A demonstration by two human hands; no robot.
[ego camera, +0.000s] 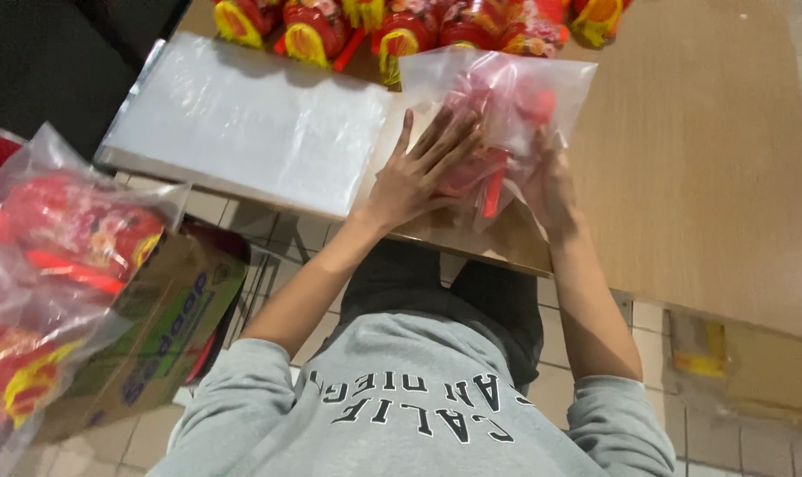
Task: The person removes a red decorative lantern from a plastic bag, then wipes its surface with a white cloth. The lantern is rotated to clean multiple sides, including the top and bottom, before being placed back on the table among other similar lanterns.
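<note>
Wood-grain table fills the upper right of the view, with pale floor tiles showing beneath its near edge. The person sits at that edge in a grey sweatshirt, both bare forearms reaching forward onto the tabletop.

Between the two hands lies a clear plastic bag stuffed with red toys — one orange-red stick pokes down near its lower edge. The left hand lies flat on the near left side of the bag, palm down, fingers spread wide and pressed against the plastic; it is not curled around anything. The right hand is against the bag's right side, partly hidden behind the plastic, and whether its fingers pinch the bag or merely rest on it cannot be told.

Just left of the bag, a stack of flat clear plastic bags lies on the table, touching or nearly touching the left hand's thumb side. Along the far edge of the table sits a row of red and yellow toys, loose and unbagged.

At the far left, off the table, a cardboard box stands on the floor side — filled bags of the same red toys are heaped on top of it and spill over it.
</note>
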